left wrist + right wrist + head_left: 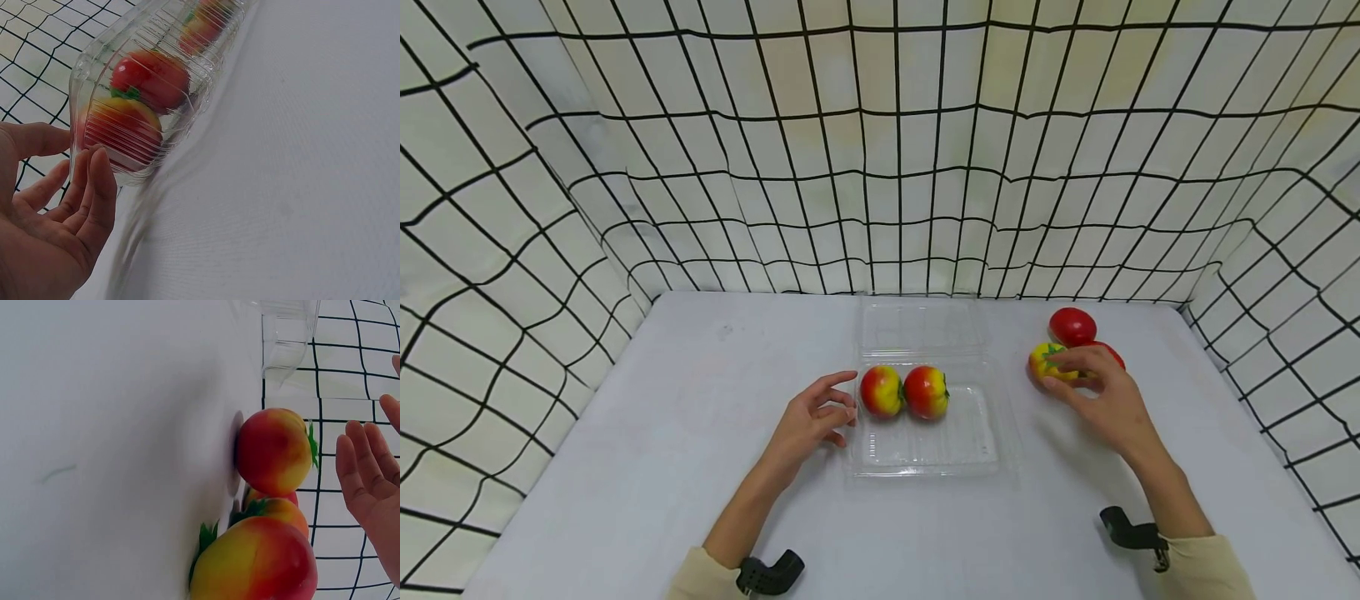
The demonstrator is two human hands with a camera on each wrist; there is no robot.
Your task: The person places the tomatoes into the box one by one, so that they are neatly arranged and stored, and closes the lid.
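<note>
My left hand (812,412), its fingers loosely bent, is at the left side of a clear plastic clamshell box (925,467). In the left wrist view, fingertips of the left hand (56,212) meet the end of the box wall (78,81). Two red-and-yellow fruits with green leafy tops, one left (880,392) and one right (927,393), sit side by side inside. My right hand (1101,396) hovers over a yellow-and-red fruit (1043,363) on the table. The right wrist view shows the right hand (375,481) apart from the nearest fruit (272,450), fingers extended.
A red fruit (1072,326) lies behind the yellow one, and another red fruit (1112,353) is partly hidden by my right hand. The box's lid (921,327) lies folded back. Black wire mesh (895,175) walls the white table (715,400) at back and sides.
</note>
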